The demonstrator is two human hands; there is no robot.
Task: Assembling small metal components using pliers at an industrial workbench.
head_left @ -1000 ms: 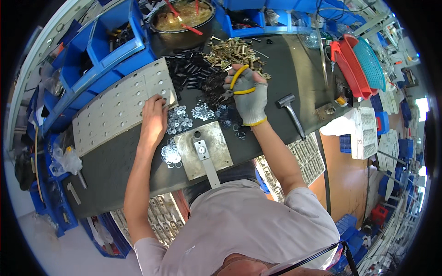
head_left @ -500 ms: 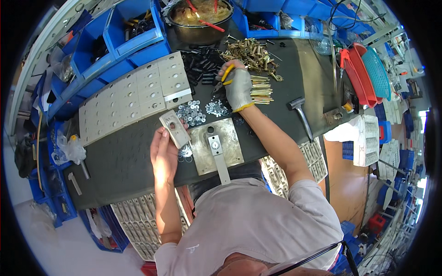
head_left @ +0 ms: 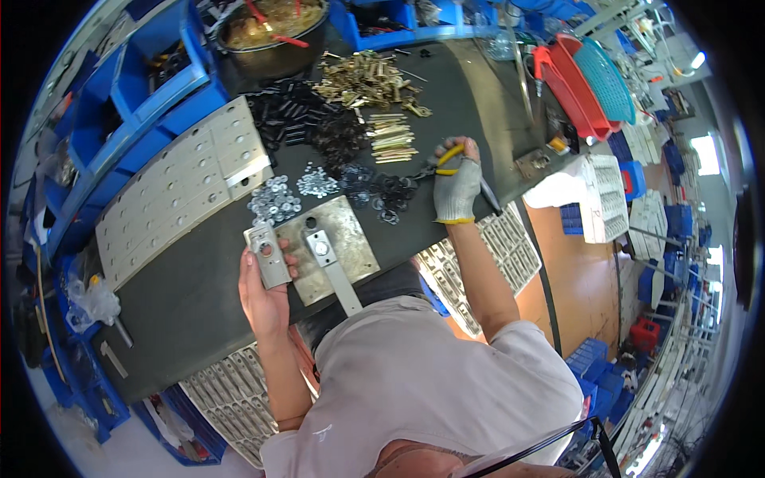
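Observation:
My left hand (head_left: 264, 301) grips a rectangular metal lock plate (head_left: 272, 263) with a round hole, its fingers wrapped round the edges. Just to the right lies a square steel plate (head_left: 355, 229), bearing a small lock piece (head_left: 321, 248) and a flat bar (head_left: 344, 291). In a grey-white glove, my right hand (head_left: 457, 191) is closed round yellow-handled pliers (head_left: 451, 162). Their dark jaws point left, at a heap of black rings (head_left: 392, 193); whether they pinch one I cannot tell. Washers (head_left: 275, 201) and tiny silver parts (head_left: 317, 182) lie beyond the lock plate.
Black cylindrical pieces (head_left: 279, 111), brass-coloured parts (head_left: 366, 80) and brass rods (head_left: 392, 142) cover the far table. Rows of plates (head_left: 183, 187) lie left. A hammer handle (head_left: 489, 195) shows beside my right hand. Blue bins (head_left: 151, 76), a pot (head_left: 271, 57) and a red basket (head_left: 572, 88) stand around.
My right hand has moved with the pliers from beside the brass rods, rightward and nearer, to the black rings. The lock plate in my left hand has turned more upright. The whole view has shifted.

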